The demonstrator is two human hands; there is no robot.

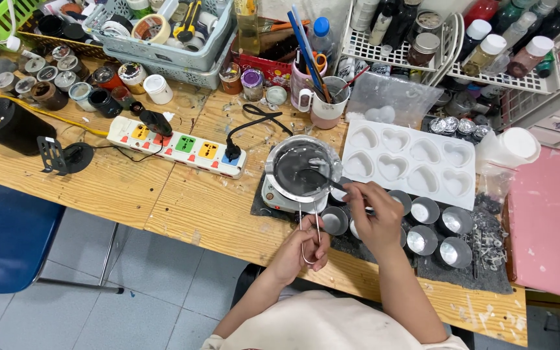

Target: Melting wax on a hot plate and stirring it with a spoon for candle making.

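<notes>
Head view: left hand (306, 249) grips pot's wire handle (310, 230); right hand (374, 217) pinches stirring spoon (325, 178).

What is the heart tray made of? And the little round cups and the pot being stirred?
The white heart mould looks like soft, matte silicone, though it could be plastic. The small round cups look like thin shiny metal, since their insides glint. The melting pot seems metal too, with a bright rim and a wire handle in the left hand.
</notes>
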